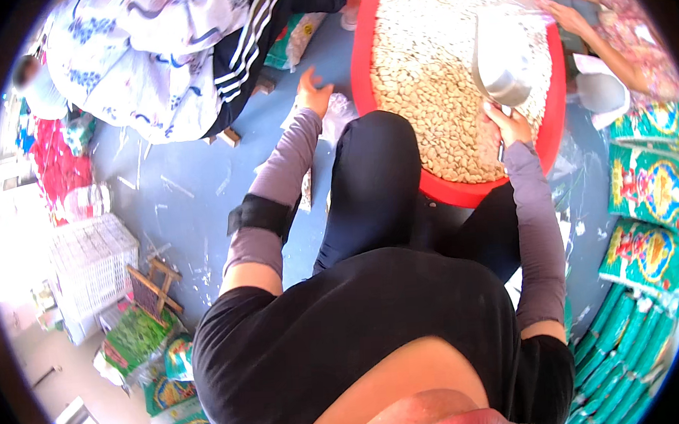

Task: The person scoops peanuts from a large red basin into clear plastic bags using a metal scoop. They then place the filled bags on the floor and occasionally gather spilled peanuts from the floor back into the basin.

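My right hand (513,124) is closed round the handle end of a silver metal scoop (501,73), at the near right side of a big red tub (363,76). Pale, flat, bean-like pieces (437,103) fill the tub; I cannot tell their exact kind. Glare washes out the scoop's far part, so its contents are unclear. Left of the tub, my left hand (315,95) is raised above the floor with fingers apart and nothing visible in it. A crumpled clear plastic bag (338,114) lies beside it, near my knee.
A co-worker's hands (567,16) reach over the tub's far right. Another person in a floral garment (147,61) sits at the far left. Green printed bags (645,188) stack up on the right. A white crate (96,263) and small wooden stool (155,287) stand left.
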Demonstrator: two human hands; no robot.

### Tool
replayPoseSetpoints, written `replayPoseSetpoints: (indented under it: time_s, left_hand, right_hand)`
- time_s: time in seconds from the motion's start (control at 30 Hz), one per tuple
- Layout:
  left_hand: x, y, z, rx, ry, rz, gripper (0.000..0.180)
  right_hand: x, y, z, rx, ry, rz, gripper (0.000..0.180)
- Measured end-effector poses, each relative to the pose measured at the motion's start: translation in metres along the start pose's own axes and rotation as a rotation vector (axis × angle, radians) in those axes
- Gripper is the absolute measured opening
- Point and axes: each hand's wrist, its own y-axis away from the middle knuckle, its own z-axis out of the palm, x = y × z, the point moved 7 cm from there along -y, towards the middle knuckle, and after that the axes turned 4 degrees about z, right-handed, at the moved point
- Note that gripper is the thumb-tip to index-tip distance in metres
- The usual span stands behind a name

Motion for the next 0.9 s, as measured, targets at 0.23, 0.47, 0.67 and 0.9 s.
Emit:
replayPoseSetpoints:
  time_s: [0.23, 0.47, 0.67, 0.9]
  left_hand:
    - [0.345, 0.091, 0.037, -0.683, 0.952, 0.304, 0.065]
    - [0.381, 0.118, 0.064, -0.538, 0.717, 0.692, 0.061]
    - [0.378, 0.133, 0.064, -0.139, 0.119, 0.946, 0.053]
    - [0.320, 0.105, 0.094, -0.259, -0.025, 0.595, 0.028]
  right_hand:
    - [-0.060, 0.038, 0.084, -0.433, -0.373, -0.239, 0.033]
    - [-0.040, 0.045, 0.077, -0.714, -0.542, -0.055, 0.052]
    - [-0.060, 0.062, 0.052, -0.641, -0.125, -0.293, 0.044]
    - [-0.053, 0.024, 0.004, -0.007, -0.209, -0.339, 0.023]
